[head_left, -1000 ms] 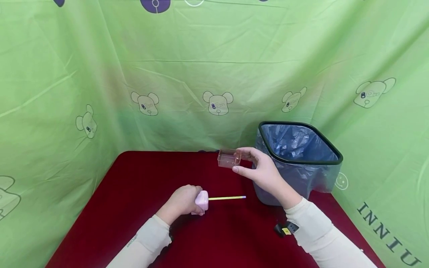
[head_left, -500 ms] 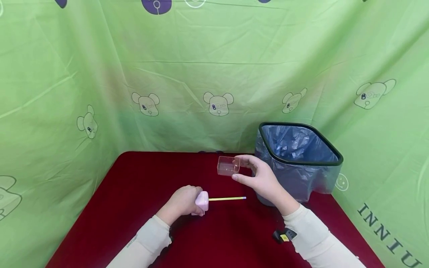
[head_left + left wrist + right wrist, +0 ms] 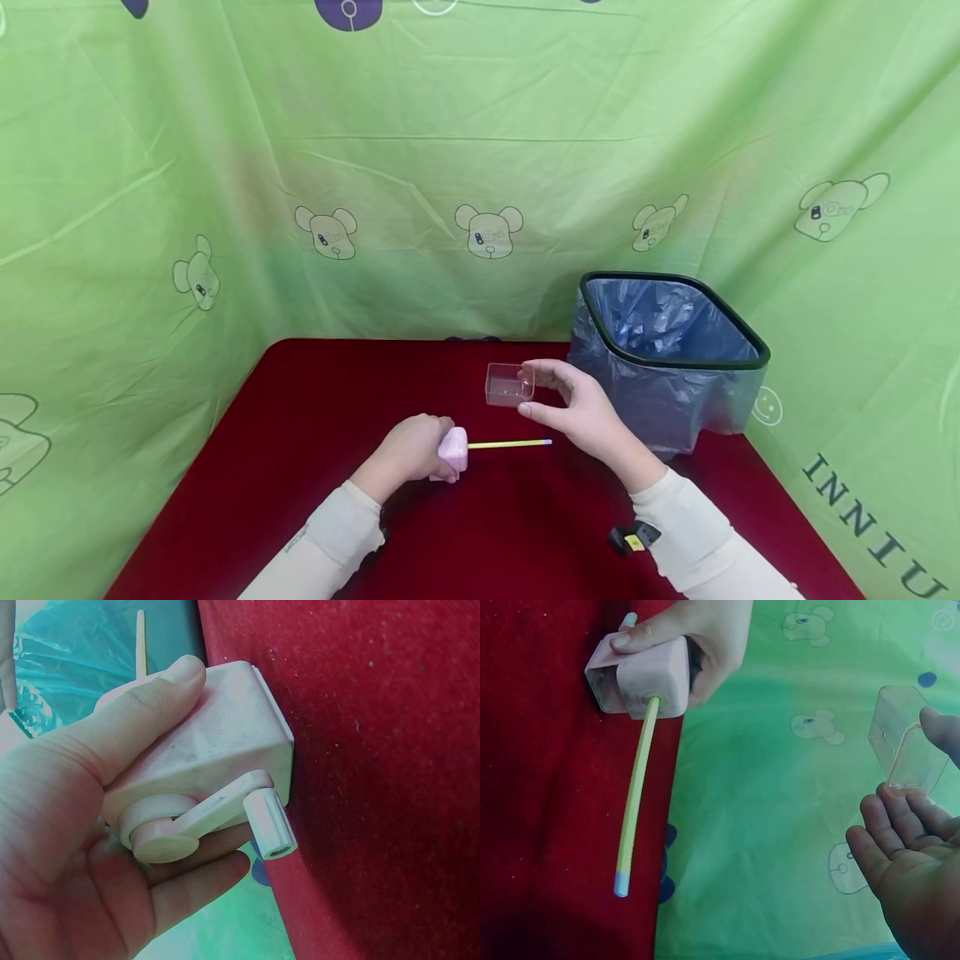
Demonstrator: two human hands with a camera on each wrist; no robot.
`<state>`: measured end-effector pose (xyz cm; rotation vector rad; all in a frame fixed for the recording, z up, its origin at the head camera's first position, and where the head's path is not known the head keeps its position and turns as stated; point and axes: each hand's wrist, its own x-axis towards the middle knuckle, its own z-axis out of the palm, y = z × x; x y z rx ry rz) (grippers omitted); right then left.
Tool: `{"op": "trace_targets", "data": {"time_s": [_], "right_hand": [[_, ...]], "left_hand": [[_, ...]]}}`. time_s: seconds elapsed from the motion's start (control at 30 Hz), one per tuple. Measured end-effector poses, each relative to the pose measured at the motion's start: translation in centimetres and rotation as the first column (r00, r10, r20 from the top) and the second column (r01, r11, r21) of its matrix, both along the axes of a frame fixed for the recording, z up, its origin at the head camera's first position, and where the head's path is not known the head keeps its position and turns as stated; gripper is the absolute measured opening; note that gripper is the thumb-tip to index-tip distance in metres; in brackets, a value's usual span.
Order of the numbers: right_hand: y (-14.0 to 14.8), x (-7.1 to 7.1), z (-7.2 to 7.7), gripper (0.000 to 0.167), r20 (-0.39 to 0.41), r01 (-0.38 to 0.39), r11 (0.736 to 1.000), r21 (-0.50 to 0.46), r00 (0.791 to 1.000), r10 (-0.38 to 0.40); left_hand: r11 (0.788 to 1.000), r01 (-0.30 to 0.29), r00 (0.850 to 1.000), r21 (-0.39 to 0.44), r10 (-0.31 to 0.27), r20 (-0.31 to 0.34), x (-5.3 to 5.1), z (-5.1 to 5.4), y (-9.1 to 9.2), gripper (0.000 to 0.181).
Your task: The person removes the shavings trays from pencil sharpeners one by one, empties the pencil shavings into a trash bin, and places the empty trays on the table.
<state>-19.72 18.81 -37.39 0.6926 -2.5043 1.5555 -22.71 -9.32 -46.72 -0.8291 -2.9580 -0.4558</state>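
My left hand [image 3: 408, 450] grips a pink crank pencil sharpener [image 3: 217, 727] low over the red table. Its crank handle [image 3: 270, 823] faces the left wrist camera. A yellow pencil [image 3: 510, 444] sticks out of the sharpener to the right, its blue-purple end outward. In the right wrist view, an opening shows in the sharpener's body. My right hand [image 3: 581, 408] pinches a small transparent shavings drawer [image 3: 504, 385] by one end, between thumb and fingers. The drawer hangs in the air beyond the pencil, apart from the sharpener. A few small specks show in it.
A bin with a black rim [image 3: 690, 365] and a bluish plastic liner [image 3: 675, 321] stands at the table's back right. The red table [image 3: 337, 383] meets a green printed curtain [image 3: 420, 167] behind and at both sides.
My right hand has come down and slightly nearer with the drawer, away from the bin's rim. The left hand, sharpener and pencil have stayed in place.
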Motion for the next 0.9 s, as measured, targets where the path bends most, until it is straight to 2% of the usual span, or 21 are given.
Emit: {"op": "trace_targets", "data": {"time_s": [0.4, 0.9], "right_hand": [[0.1, 0.1, -2.1, 0.055, 0.022, -0.015, 1.0, -0.009, 1.0, 0.015], [0.1, 0.4, -5.0, 0.055, 0.047, -0.015, 1.0, -0.024, 0.999, 0.017]], "left_hand": [[1.0, -0.006, 1.0, -0.012, 0.006, -0.004, -0.3, -0.2, 0.1, 0.067], [1.0, -0.008, 1.0, -0.023, 0.008, -0.012, -0.2, -0.2, 0.0, 0.065]]}}
